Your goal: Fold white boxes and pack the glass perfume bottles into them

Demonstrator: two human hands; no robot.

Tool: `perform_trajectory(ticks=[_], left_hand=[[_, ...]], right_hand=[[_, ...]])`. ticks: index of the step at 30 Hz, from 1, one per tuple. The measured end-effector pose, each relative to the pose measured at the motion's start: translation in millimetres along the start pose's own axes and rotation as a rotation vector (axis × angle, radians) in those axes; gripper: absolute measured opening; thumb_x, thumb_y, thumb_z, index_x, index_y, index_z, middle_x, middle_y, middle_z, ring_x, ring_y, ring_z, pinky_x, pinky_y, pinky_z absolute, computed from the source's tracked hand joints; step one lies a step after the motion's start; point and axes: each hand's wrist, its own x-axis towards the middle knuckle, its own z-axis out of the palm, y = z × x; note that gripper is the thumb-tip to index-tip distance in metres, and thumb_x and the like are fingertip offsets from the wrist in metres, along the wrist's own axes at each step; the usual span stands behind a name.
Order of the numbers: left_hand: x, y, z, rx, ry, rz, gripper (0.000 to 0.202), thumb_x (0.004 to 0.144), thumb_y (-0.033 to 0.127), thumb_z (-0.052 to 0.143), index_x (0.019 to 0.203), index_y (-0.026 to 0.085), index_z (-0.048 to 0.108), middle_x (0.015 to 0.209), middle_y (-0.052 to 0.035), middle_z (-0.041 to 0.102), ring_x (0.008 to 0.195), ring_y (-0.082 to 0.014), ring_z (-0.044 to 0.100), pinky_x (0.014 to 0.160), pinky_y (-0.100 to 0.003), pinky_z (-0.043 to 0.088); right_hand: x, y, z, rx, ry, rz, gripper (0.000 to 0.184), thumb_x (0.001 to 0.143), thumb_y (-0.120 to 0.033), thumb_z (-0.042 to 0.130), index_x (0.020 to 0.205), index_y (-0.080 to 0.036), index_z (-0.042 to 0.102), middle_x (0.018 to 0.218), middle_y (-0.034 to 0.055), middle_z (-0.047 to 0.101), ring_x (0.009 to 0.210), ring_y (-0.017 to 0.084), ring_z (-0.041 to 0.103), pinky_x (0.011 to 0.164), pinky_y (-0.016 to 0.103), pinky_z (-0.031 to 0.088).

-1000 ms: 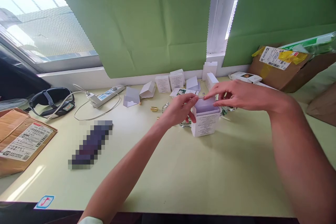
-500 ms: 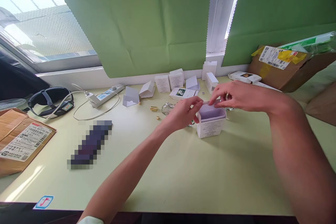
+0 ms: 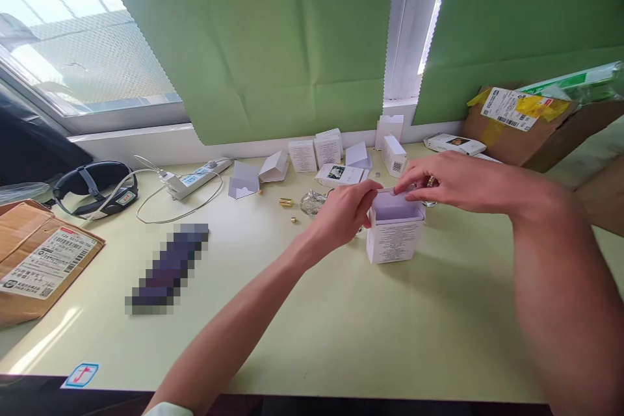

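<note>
Fingers (image 3: 366, 190) of left hand (image 3: 342, 211), right hand (image 3: 441, 182) pinch white box (image 3: 394, 242) at rear edge; tabletop (image 3: 385, 328) wide in front.

A pale, whitish sleeve (image 3: 168, 409) rounds the left arm (image 3: 248, 312), which beyond that sleeve is bare to the left hand (image 3: 344, 208). The right arm (image 3: 560, 286) shows bare.

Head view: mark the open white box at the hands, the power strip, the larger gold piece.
Open white box (image 3: 394, 242): head view, printed front panel.
Power strip (image 3: 197, 177): head view, socket face.
Larger gold piece (image 3: 286, 202): head view, middle of its side.
</note>
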Motion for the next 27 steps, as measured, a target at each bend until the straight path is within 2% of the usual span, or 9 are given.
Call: perform_trajectory(ticks=[7, 11, 15, 19, 24, 27], left_hand=[[1, 6, -3.3, -0.059, 0.053, -0.090, 0.029, 0.101, 0.034, 0.039, 0.111, 0.021, 0.063, 0.064, 0.0022, 0.063, 0.057, -0.0124, 0.063, 0.060, -0.024, 0.047], [2, 6, -3.6, -0.084, 0.070, -0.123, 0.028, 0.100, 0.034, 0.040, 0.109, 0.022, 0.064, 0.064, 0.0018, 0.062, 0.060, -0.0132, 0.063, 0.060, -0.024, 0.046], [3, 4, 0.8, -0.084, 0.160, -0.126, 0.027, 0.100, 0.036, 0.040, 0.107, 0.022, 0.063, 0.068, 0.0012, 0.061, 0.061, -0.0129, 0.059, 0.061, -0.024, 0.046], [2, 4, 7.5, -0.094, 0.214, -0.137, 0.026, 0.100, 0.039, 0.041, 0.108, 0.023, 0.061, 0.075, 0.0001, 0.064, 0.064, -0.0137, 0.059, 0.062, -0.024, 0.046], [1, 9, 13.0, -0.110, 0.186, -0.145, 0.025, 0.101, 0.038, 0.040, 0.105, 0.024, 0.059, 0.076, 0.0001, 0.063, 0.063, -0.0128, 0.057, 0.061, -0.023, 0.045], [0, 11, 7.8, -0.122, 0.089, -0.140, 0.024, 0.101, 0.039, 0.038, 0.105, 0.023, 0.056, 0.077, 0.0007, 0.063, 0.060, -0.0120, 0.056, 0.058, -0.023, 0.044]], right_hand=[[0, 0, -1, 0.004, 0.035, -0.001, 0.027, 0.087, -0.036, 0.057, 0.105, -0.028, 0.075, 0.114, 0.0040, 0.074, 0.090, 0.023, 0.069, 0.069, 0.033, 0.051], [1, 0, 0, -0.012, 0.022, 0.003, 0.027, 0.088, -0.037, 0.055, 0.103, -0.026, 0.074, 0.112, 0.0053, 0.073, 0.088, 0.023, 0.068, 0.068, 0.033, 0.050], [2, -3, -2, -0.018, 0.028, -0.010, 0.027, 0.088, -0.040, 0.055, 0.101, -0.029, 0.075, 0.112, 0.0035, 0.072, 0.083, 0.022, 0.068, 0.065, 0.033, 0.048], [2, -2, -2, 0.019, 0.051, -0.035, 0.026, 0.086, -0.042, 0.058, 0.101, -0.030, 0.076, 0.118, 0.0035, 0.071, 0.093, 0.025, 0.068, 0.072, 0.035, 0.050], [-4, 5, 3, 0.030, -0.003, 0.087, 0.030, 0.086, -0.041, 0.058, 0.105, -0.028, 0.077, 0.112, 0.0060, 0.075, 0.089, 0.026, 0.070, 0.070, 0.037, 0.052], [-7, 4, 3, 0.024, -0.031, 0.084, 0.030, 0.086, -0.041, 0.057, 0.107, -0.029, 0.076, 0.113, 0.0044, 0.075, 0.092, 0.026, 0.070, 0.071, 0.036, 0.052]])
